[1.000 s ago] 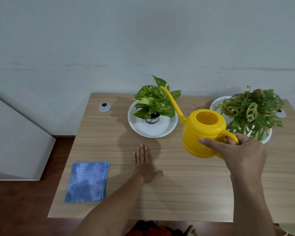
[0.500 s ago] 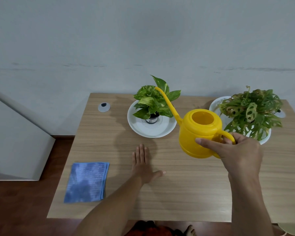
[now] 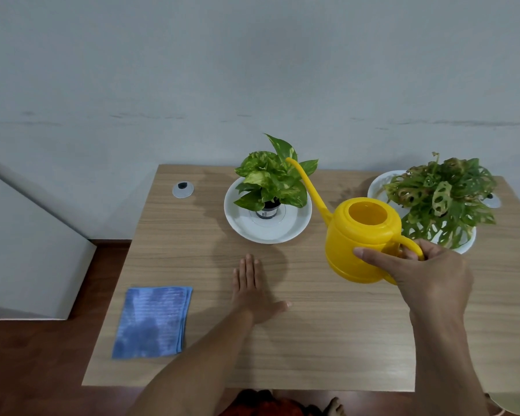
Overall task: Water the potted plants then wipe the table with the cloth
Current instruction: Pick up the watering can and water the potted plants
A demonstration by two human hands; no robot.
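My right hand (image 3: 427, 274) grips the handle of a yellow watering can (image 3: 360, 235), held above the wooden table (image 3: 327, 340). Its long spout reaches up and left, with the tip over the leaves of the pothos plant (image 3: 272, 181), which stands in a small dark pot on a white saucer (image 3: 267, 226). A second plant with holed leaves (image 3: 442, 196) sits on a white saucer at the back right, just behind the can. My left hand (image 3: 252, 286) lies flat on the table, fingers apart, holding nothing. A folded blue cloth (image 3: 153, 321) lies at the front left.
A small white disc with a dark centre (image 3: 183, 189) sits at the table's back left, and another one (image 3: 493, 201) shows beside the right plant. A grey wall runs behind the table. Dark wooden floor and a white panel (image 3: 27, 250) lie to the left.
The watering can has moved left with my right hand, bringing the spout tip over the pothos leaves. My left hand has stayed flat on the table.
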